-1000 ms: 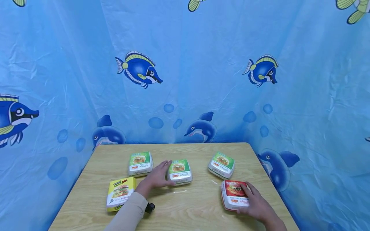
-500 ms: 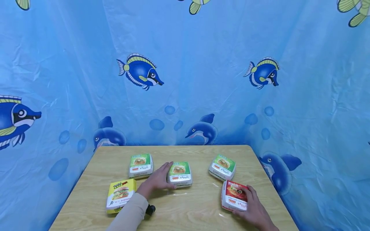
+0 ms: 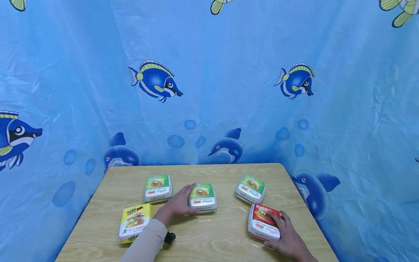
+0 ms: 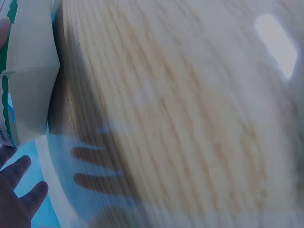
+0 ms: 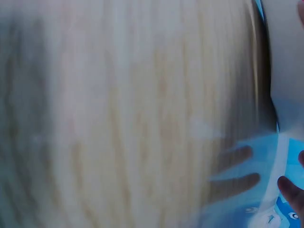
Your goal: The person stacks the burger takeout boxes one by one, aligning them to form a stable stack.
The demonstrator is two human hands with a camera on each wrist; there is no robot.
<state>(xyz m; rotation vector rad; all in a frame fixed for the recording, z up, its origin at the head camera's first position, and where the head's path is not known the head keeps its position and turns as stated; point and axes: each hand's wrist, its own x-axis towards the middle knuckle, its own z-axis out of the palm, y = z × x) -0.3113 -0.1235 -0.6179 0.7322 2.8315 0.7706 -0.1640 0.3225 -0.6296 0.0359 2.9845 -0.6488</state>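
Note:
In the head view my left hand holds the left side of a green-and-white burger box, thumb near its front and fingers near its back corner. My right hand grips the right side of a red-and-white burger box, with fingers over its printed top. The left wrist view shows the white side of the green-topped box and spread fingertips beyond it. Part of the other box appears at the right edge of the right wrist view, above a fingertip.
Two more green-and-white burger boxes stand farther back, one at left and one at right. A yellow box sits beside my left forearm. The wooden table ends against a blue curtain printed with fish.
The red-and-white box has shifted slightly left and turned a little, with my right hand moving along. My left hand stays at the green-and-white box. The head view shifts slightly.

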